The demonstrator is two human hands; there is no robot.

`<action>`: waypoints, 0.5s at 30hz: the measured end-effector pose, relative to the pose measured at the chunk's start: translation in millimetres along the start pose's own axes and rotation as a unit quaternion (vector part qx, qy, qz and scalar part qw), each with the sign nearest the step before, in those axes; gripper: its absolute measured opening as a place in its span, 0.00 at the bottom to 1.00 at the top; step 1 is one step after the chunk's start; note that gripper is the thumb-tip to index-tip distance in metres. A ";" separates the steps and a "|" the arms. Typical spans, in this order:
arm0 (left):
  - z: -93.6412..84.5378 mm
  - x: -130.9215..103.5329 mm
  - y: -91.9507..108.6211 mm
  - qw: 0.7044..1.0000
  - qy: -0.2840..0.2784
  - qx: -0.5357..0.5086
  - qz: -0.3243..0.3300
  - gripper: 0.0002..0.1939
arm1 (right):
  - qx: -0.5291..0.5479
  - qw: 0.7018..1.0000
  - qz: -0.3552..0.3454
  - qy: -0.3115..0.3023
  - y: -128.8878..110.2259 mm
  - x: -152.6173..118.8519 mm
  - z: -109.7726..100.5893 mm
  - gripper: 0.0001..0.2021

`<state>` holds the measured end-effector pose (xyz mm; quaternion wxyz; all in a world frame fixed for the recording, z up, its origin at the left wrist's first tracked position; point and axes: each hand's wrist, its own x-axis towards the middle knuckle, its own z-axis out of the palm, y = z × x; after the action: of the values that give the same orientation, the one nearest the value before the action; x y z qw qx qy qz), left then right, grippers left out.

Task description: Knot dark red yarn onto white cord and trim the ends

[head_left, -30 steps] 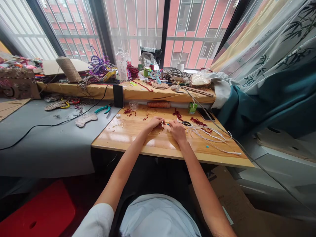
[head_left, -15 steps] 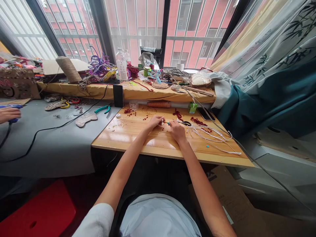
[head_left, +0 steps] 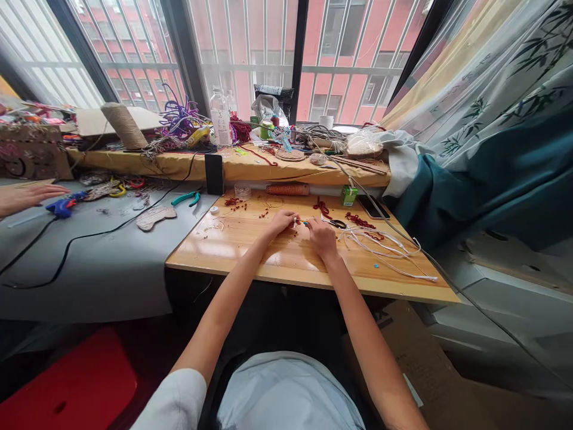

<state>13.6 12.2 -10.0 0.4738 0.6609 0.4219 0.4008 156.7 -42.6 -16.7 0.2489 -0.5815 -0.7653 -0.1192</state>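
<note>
My left hand is over the middle of the wooden board, fingers pinched on a small white and dark red piece, mostly hidden by the fingertips. Close on its right, my right hand is closed around a thin tool with orange and teal on it. The tool's tip points left at the small piece; whether they touch I cannot tell. Black-handled scissors lie just beyond my right hand. White cords spread out to the right, beside dark red yarn.
At the left, a co-worker's hand is beside a blue glue gun with a black cable. Teal pliers and a shoe-sole-shaped piece lie on the grey table. A phone leans on the cluttered shelf.
The co-worker's hand has let go of the glue gun, which now lies farther right on the grey table. My own hands have hardly moved.
</note>
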 end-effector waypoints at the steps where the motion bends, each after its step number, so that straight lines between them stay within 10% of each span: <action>1: 0.5 0.2 -0.7 1.000 0.000 0.002 0.000 0.10 | 0.000 1.000 0.007 -0.001 0.2 -0.1 0.7 0.14; 15: 1.2 2.8 -5.3 1.000 0.001 0.017 0.019 0.11 | 0.021 0.999 0.023 -0.035 -0.9 -1.5 0.8 0.14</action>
<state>14.7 15.5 -15.1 0.4545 0.6762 0.4168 0.4030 155.9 -43.7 -18.0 0.2365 -0.5977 -0.7622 -0.0768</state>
